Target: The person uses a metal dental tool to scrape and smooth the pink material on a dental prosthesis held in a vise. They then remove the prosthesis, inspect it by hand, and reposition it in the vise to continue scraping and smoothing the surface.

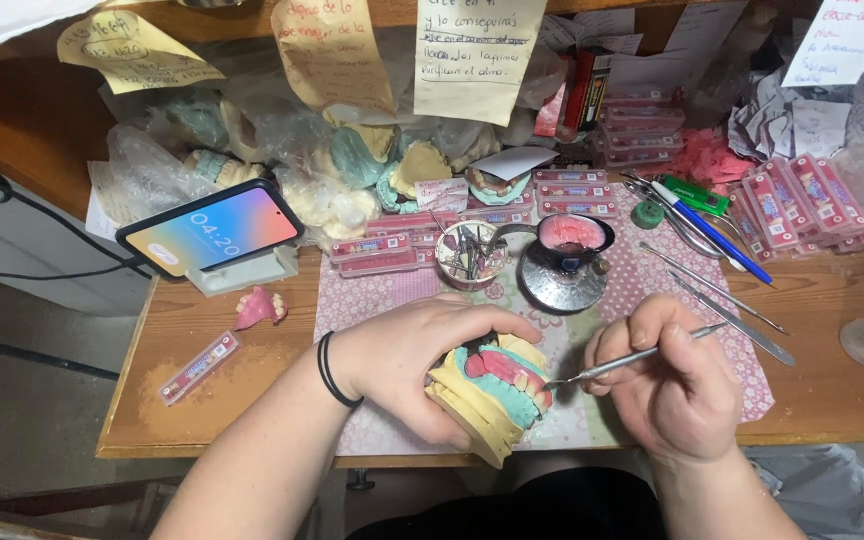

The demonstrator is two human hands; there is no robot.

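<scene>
My left hand [407,355] grips a yellow plaster dental model [487,405] carrying teal and pink wax with a row of teeth, held tilted just above the front edge of the table. A black band circles that wrist. My right hand [672,385] holds a thin metal wax tool [632,357] like a pen. Its tip touches the pink wax and teeth at the model's right side.
A patterned mat [392,290] covers the wooden table [832,390]. Behind the hands stand a small burner bowl with pink wax [570,240], a cup of tools [467,252], loose metal instruments [732,305], a blue pen [712,232], pink tooth strips [802,200], a phone on a stand [212,230], plaster casts and paper notes.
</scene>
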